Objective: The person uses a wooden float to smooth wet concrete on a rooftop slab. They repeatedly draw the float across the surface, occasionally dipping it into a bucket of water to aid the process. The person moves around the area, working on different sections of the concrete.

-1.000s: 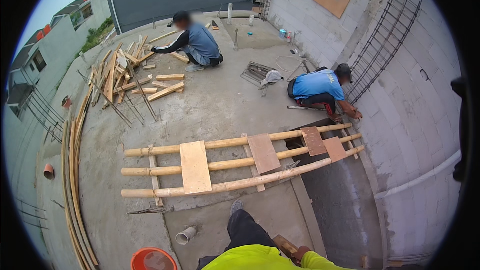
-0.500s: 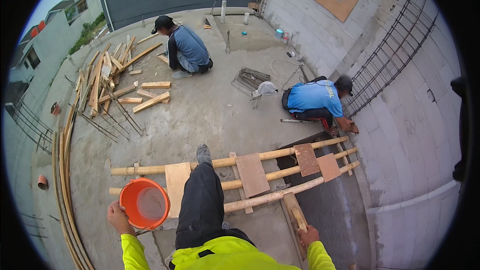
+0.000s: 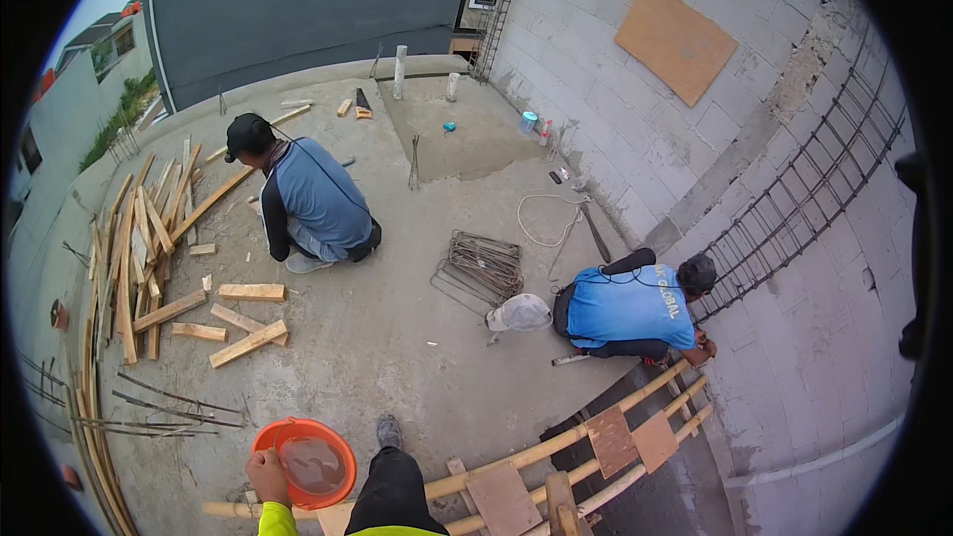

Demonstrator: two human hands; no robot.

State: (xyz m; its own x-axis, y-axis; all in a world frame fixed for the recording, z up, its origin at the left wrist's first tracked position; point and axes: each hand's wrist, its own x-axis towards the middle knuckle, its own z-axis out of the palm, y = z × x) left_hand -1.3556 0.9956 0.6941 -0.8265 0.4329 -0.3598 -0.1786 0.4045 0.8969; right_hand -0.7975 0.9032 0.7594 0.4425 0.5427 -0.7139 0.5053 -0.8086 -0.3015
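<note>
My left hand (image 3: 267, 477) is closed on the near left rim of an orange bucket (image 3: 342, 449). Greyish, watery liquid lies in the bucket's bottom. My right hand is out of the picture, below its lower edge. One leg in dark trousers (image 3: 399, 491) reaches forward, its grey-stained shoe (image 3: 389, 431) on the concrete beyond the bamboo poles (image 3: 541, 452). Plywood pieces (image 3: 503, 498) lie across these poles, and an upright wooden piece (image 3: 562, 504) stands at the near side.
A dark opening (image 3: 635, 496) lies under the poles. Ahead left, a person (image 3: 323, 201) squats beside scattered timber (image 3: 149, 248). Another person in blue (image 3: 635, 308) crouches at the block wall (image 3: 794, 377), near bent steel bars (image 3: 481, 266) and a rebar cage (image 3: 814, 184).
I have moved forward, bringing the two people and the timber nearer. The bucket stays in my left hand. My right hand, earlier on a wooden piece, has dropped out of the picture.
</note>
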